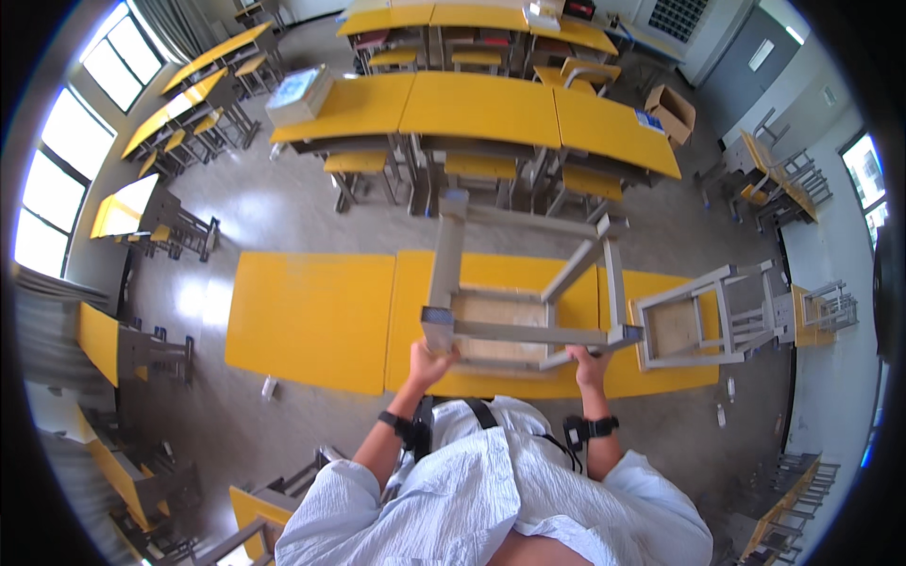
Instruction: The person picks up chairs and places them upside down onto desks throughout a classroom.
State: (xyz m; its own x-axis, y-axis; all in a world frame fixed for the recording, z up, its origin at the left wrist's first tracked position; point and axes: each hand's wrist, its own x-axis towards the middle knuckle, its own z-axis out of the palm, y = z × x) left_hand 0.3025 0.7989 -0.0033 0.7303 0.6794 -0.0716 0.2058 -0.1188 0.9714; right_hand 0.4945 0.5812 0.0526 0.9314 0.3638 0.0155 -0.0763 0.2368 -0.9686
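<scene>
An upside-down stool [531, 335] with a grey metal frame is in front of me, its legs pointing up and its pale seat underside showing. My left hand [432, 364] grips the frame near its near left leg. On the other side my right hand [589, 364] has hold of the frame near the right leg. Beneath the stool are yellow desktops [311, 318] joined in a row; whether the seat touches them I cannot tell. Another upturned stool [676, 329] rests on the right desktop.
Ahead runs another row of yellow desks [478, 106] with stools under it. A stack of books [301, 95] sits at its left end. An open cardboard box [670, 117] is beyond its right end. Bottles [269, 388] lie on the floor. More desks [99, 343] line the window side.
</scene>
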